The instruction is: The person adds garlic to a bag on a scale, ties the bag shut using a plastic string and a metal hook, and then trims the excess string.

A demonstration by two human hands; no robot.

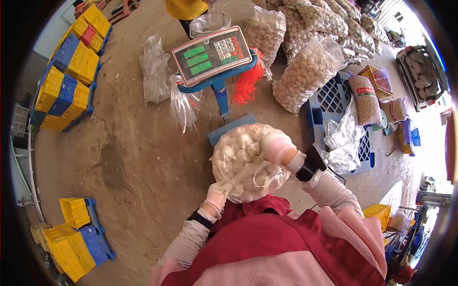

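Observation:
A clear plastic bag full of round whitish bulbs stands right in front of me, over the platform of a blue scale. My left hand, in a pale glove, is closed on the bag's gathered plastic at its near left side. On the bag's upper right lies my right hand, also gloved, its fingers bent down against the bulbs and partly hidden; whether they grip anything cannot be made out. The scale's display is lit with green digits just beyond the bag. White and red plastic strings hang from its two sides.
Filled bags stand and lie piled at the back right, beside a blue pallet with empty plastic on it. Yellow and blue crates are stacked at the left. A person in yellow stands beyond the scale.

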